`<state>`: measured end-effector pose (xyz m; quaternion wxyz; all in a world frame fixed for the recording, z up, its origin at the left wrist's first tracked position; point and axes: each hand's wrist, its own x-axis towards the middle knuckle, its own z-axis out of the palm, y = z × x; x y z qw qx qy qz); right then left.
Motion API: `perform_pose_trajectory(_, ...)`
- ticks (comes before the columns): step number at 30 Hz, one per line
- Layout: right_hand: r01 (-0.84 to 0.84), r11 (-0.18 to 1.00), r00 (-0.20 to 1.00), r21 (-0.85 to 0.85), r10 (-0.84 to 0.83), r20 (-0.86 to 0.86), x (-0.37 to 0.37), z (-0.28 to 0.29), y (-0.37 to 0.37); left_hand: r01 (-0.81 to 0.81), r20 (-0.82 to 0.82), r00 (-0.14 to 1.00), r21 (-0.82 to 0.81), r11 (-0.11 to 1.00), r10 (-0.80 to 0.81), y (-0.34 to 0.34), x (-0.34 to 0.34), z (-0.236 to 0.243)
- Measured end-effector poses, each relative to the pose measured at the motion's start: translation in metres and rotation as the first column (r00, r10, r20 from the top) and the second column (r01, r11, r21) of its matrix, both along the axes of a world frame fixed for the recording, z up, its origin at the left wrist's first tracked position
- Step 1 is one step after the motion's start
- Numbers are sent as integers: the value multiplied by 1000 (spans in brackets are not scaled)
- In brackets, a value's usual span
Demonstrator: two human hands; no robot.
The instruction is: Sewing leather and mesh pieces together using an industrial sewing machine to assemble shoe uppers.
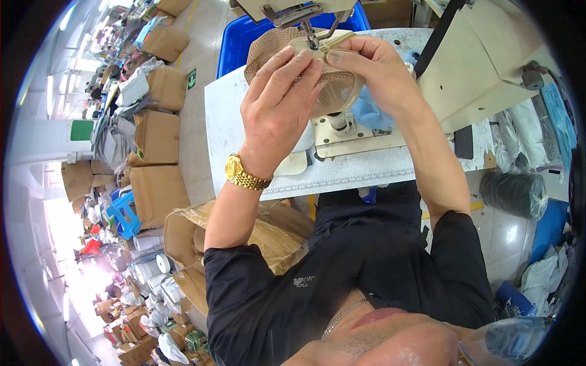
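A beige sewing machine (pixel 476 49) stands on the worktable, its presser foot (pixel 314 41) over a round tan mesh piece (pixel 267 50) with a pale beige panel and rim. My left hand (pixel 274 107) lies over the piece left of the needle, fingers bent and pressed on it, a gold watch (pixel 240 172) at the wrist. My right hand (pixel 381 79) grips the piece just right of the foot, thumb on the pale part near a thin strip. A light blue cloth (pixel 369 108) lies beneath, on the machine bed. The needle tip is too small to make out.
A blue bin (pixel 229 49) stands behind the white table (pixel 226 116). A large open carton (pixel 186 256) is below left; stacked boxes (pixel 152 192) and heaped goods line the aisle at left. Wrapped material (pixel 513 192) and white bundles (pixel 528 131) lie at right.
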<state>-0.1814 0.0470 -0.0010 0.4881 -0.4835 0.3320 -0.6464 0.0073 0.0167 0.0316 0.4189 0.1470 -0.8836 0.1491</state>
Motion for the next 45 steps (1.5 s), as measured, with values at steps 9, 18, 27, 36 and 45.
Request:
perform_pose_trajectory(9,74,997,994,14,-73,-75,1,4,-1,22,-123,992,354,935,24,11,2,7)
perform_pose_trajectory(18,76,997,990,-20,-78,-118,-2,-1,-6,46,-376,903,569,821,209,17,-20,3)
perform_pose_trajectory(27,-23,997,996,72,30,-87,-16,-2,-11,45,-419,891,468,883,177,15,-29,1)
perform_pose_trajectory(36,-6,999,992,39,10,-125,-12,-4,-11,105,-440,883,528,843,165,7,-24,2)
perform_pose_trajectory(45,50,999,994,5,-49,-102,-8,-1,-13,209,-477,869,599,773,135,-7,-20,3)
